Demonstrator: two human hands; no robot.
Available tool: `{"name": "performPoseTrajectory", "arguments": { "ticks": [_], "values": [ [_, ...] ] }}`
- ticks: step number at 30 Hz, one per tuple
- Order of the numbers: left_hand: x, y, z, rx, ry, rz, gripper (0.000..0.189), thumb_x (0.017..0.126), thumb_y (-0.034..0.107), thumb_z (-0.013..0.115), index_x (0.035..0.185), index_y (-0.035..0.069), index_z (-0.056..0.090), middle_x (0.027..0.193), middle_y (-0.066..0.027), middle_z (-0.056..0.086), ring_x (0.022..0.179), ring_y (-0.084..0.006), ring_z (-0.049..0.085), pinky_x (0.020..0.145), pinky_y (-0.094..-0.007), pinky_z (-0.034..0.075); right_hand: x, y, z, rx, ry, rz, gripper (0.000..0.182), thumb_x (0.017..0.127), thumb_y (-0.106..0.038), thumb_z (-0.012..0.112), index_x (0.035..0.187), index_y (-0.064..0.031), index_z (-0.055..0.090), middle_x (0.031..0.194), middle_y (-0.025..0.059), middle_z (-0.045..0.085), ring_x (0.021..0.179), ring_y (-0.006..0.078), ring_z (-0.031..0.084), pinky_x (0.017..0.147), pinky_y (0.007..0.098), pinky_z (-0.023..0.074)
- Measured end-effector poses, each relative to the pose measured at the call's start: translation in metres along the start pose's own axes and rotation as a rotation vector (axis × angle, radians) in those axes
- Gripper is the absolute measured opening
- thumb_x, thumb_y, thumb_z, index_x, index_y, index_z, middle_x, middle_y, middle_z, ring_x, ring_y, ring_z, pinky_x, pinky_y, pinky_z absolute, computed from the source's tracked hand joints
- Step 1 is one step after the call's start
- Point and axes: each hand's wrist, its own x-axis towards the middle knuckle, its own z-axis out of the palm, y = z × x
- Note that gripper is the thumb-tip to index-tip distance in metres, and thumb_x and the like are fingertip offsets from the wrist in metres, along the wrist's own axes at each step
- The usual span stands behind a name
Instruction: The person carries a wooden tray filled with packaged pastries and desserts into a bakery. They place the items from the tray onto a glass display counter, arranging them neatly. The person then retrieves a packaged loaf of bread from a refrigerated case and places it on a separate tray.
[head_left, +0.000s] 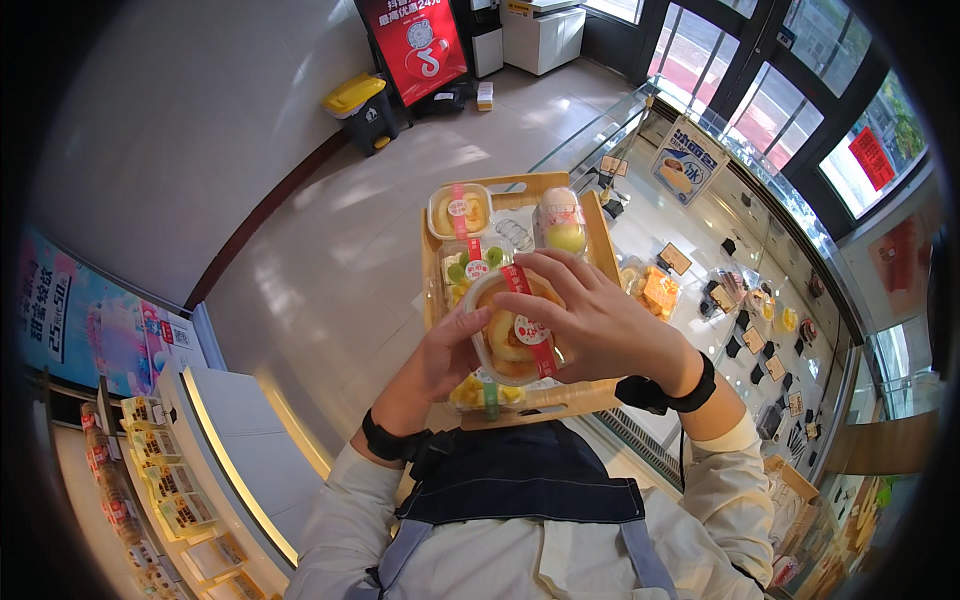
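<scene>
My left hand (444, 352) and my right hand (596, 311) both hold a clear plastic food container (499, 341). Round golden pastries show through its lid, and a red strip label crosses it. The left fingers grip its left side; the right hand spans the top and right side. Beneath is a wooden tray (577, 399) with cut-out handles. On the tray are a small pastry box (459, 214), a cream dessert box with green grapes (469, 268), a rounded pink-and-green package (562, 221) and a box of yellow fruit (487, 394), partly hidden by the held container.
To the right runs a glass display case (701, 360) with several price tags and a packaged orange-topped bread (654, 291). Lower left, a lit shelf (202, 420) borders rows of boxed goods (169, 469). Beyond are a yellow-lidded bin (360, 109), a red sign board (420, 52) and glass doors (750, 82).
</scene>
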Motion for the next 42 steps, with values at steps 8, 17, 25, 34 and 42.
{"name": "performPoseTrajectory", "arguments": {
  "ticks": [8,17,25,34,42],
  "values": [
    [0.007,-0.018,-0.002,-0.075,0.079,-0.094,0.056,0.087,0.028,0.051,0.136,0.009,0.032,0.13,-0.0089,0.045,0.121,-0.0242,0.046,0.098,-0.0429,0.042,-0.012,-0.002,0.004,-0.098,-0.058,0.0,0.1,0.046,-0.017,0.081,0.133,-0.0256,0.034,0.132,0.0157,0.037,0.12,0.0369,0.038,0.096,0.0449,0.0377],
    [-0.003,-0.022,0.002,0.036,0.094,-0.056,0.065,0.083,0.026,0.056,0.137,0.005,0.029,0.131,-0.0139,0.044,0.119,-0.0283,0.048,0.1,-0.0444,0.04,-0.023,-0.004,0.02,-0.016,-0.002,0.008,0.103,0.045,-0.022,0.083,0.135,-0.0247,0.033,0.13,0.0151,0.037,0.119,0.0367,0.039,0.093,0.0439,0.0422],
    [0.007,-0.048,-0.003,-0.028,0.079,0.035,0.062,0.083,0.025,0.062,0.133,0.001,0.034,0.127,-0.0129,0.047,0.115,-0.0226,0.051,0.095,-0.0365,0.045,-0.048,-0.006,0.028,0.111,0.13,0.03,0.092,0.053,-0.026,0.083,0.133,-0.0222,0.038,0.129,0.0169,0.037,0.118,0.0383,0.039,0.095,0.0438,0.0407],
    [0.028,-0.067,0.012,0.115,0.267,-0.071,0.05,0.092,0.022,0.049,0.134,0.001,0.032,0.129,-0.0151,0.046,0.116,-0.0243,0.051,0.095,-0.0376,0.046,-0.09,0.022,0.037,0.136,0.154,0.092,0.1,0.047,-0.023,0.084,0.134,-0.023,0.033,0.127,0.0214,0.039,0.119,0.041,0.038,0.092,0.0444,0.04],
    [0.078,-0.07,0.059,0.149,0.063,-0.044,0.054,0.09,0.024,0.05,0.134,0.0,0.031,0.128,-0.0191,0.046,0.115,-0.0281,0.052,0.098,-0.0399,0.042,-0.153,0.06,0.02,0.212,0.282,0.274,0.104,0.047,-0.021,0.083,0.136,-0.0192,0.029,0.127,0.0219,0.038,0.12,0.0406,0.035,0.098,0.0447,0.0352]
  ]
}}
